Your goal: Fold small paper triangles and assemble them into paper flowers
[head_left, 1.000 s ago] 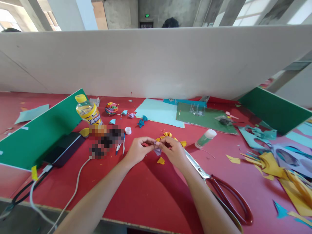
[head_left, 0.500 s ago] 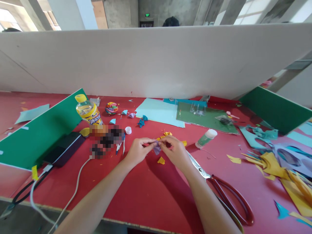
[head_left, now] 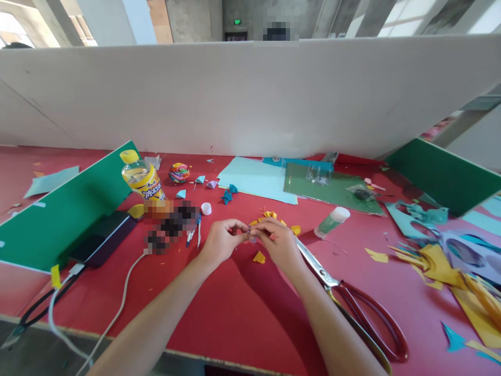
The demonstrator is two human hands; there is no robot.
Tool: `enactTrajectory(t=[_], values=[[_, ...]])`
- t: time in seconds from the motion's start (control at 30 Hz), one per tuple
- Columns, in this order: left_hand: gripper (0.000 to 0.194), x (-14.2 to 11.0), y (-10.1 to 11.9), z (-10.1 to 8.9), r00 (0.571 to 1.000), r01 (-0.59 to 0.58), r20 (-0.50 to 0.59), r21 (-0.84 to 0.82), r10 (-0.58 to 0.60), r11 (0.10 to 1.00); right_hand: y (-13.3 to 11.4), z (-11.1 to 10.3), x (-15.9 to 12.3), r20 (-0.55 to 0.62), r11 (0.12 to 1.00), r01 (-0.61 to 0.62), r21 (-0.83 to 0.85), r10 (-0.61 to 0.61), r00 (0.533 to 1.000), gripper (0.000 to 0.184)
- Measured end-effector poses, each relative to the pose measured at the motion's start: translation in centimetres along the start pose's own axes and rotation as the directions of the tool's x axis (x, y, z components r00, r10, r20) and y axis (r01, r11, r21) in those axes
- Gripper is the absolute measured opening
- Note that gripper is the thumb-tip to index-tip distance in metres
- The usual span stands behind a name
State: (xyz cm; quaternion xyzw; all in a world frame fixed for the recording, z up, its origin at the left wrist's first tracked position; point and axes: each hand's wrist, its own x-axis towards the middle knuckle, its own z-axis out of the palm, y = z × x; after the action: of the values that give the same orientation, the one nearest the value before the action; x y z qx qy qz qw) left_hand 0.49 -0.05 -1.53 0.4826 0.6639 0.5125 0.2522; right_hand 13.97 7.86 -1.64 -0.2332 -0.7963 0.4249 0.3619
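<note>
My left hand [head_left: 222,240] and my right hand [head_left: 274,239] meet fingertip to fingertip over the red table. Between them they pinch a small piece of purple paper [head_left: 253,239], mostly hidden by the fingers. Folded yellow paper pieces [head_left: 270,214] lie just behind my right hand, and a yellow scrap [head_left: 259,257] rests in front of the fingers. Beside my right forearm lie large scissors [head_left: 331,282] with red handles, partly covered by the arm. A glue stick [head_left: 332,222] stands to the right of my hands.
On the left are a yellow-capped bottle [head_left: 143,176], a black power bank [head_left: 105,237] and a white cable [head_left: 126,292]. Light blue sheets [head_left: 254,177] and a green packet [head_left: 332,188] lie behind. Paper scraps [head_left: 438,263] pile up at right. A white partition [head_left: 242,99] closes the back.
My fingers have closed further around the purple paper, so less of it shows below them. Both hands stay in nearly the same place.
</note>
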Motion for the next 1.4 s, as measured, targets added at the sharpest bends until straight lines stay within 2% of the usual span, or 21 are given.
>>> enactTrajectory(t=[0.07,0.13,0.17,0.23,0.33,0.4,0.53,0.63,0.77,0.87,0.93,1.0,1.2,1.3,1.4], values=[[0.012,-0.2,0.4,0.0,0.987,-0.153,-0.055,0.004,0.153,0.988,-0.2,-0.1,0.0,-0.121,0.993,-0.05,0.106,0.063,0.991,0.015],[0.006,-0.5,0.7,-0.1,0.945,-0.316,-0.087,0.024,0.317,0.949,-0.2,-0.3,0.1,-0.18,0.955,-0.141,0.262,0.192,0.965,0.024],[0.005,-0.7,0.8,-0.1,0.921,-0.374,-0.103,0.04,0.376,0.926,-0.2,-0.3,0.0,-0.151,0.917,-0.198,0.347,0.263,0.953,0.028],[0.007,-0.9,0.7,-0.3,0.883,-0.437,-0.149,0.082,0.444,0.896,-0.3,-0.4,0.0,0.001,0.811,-0.312,0.496,0.358,0.934,0.034],[0.01,-1.1,0.4,-0.4,0.84,-0.478,-0.218,0.139,0.498,0.867,-0.6,-0.3,-0.1,0.209,0.676,-0.409,0.614,0.361,0.909,0.032],[0.012,-1.1,0.3,-0.4,0.828,-0.499,-0.211,0.144,0.519,0.855,-0.8,-0.2,-0.2,0.23,0.654,-0.397,0.644,0.33,0.916,0.029],[0.015,-1.0,0.4,-0.3,0.845,-0.508,-0.135,0.098,0.517,0.856,-0.5,-0.4,-0.1,0.125,0.7,-0.305,0.645,0.297,0.947,0.024],[0.011,-1.0,0.7,-0.2,0.899,-0.418,-0.143,0.012,0.415,0.909,0.0,-0.7,-0.1,0.077,0.714,-0.278,0.642,0.3,0.951,0.022],[0.014,-0.5,0.9,-0.4,0.959,-0.255,-0.172,-0.168,0.226,0.952,0.0,-1.0,-0.1,0.097,0.743,-0.278,0.608,0.279,0.956,0.019],[0.025,0.0,0.8,-0.4,0.979,-0.202,-0.061,-0.256,0.192,0.945,-0.4,-1.2,-0.1,0.162,0.777,-0.283,0.563,0.232,0.959,0.016],[0.025,0.2,0.6,-0.4,0.983,-0.168,0.027,-0.292,0.183,0.942,-0.6,-1.3,-0.1,0.199,0.8,-0.284,0.529,0.208,0.958,0.015],[0.02,0.3,0.5,-0.3,0.981,-0.159,0.059,-0.304,0.185,0.939,-0.7,-1.4,-0.1,0.214,0.825,-0.277,0.492,0.194,0.957,0.014],[0.009,0.3,0.3,-0.2,0.979,-0.199,-0.002,-0.222,0.203,0.955,-0.8,-1.3,0.0,0.215,0.906,-0.231,0.355,0.162,0.963,0.015],[0.008,0.2,0.4,-0.3,0.97,-0.239,0.004,-0.151,0.242,0.959,-1.0,-1.3,0.1,0.167,0.963,-0.143,0.23,0.106,0.98,0.012],[0.01,0.2,0.5,-0.3,0.971,-0.23,0.039,-0.117,0.236,0.966,-0.9,-1.4,0.2,0.125,0.989,-0.053,0.142,0.035,0.992,0.01]])
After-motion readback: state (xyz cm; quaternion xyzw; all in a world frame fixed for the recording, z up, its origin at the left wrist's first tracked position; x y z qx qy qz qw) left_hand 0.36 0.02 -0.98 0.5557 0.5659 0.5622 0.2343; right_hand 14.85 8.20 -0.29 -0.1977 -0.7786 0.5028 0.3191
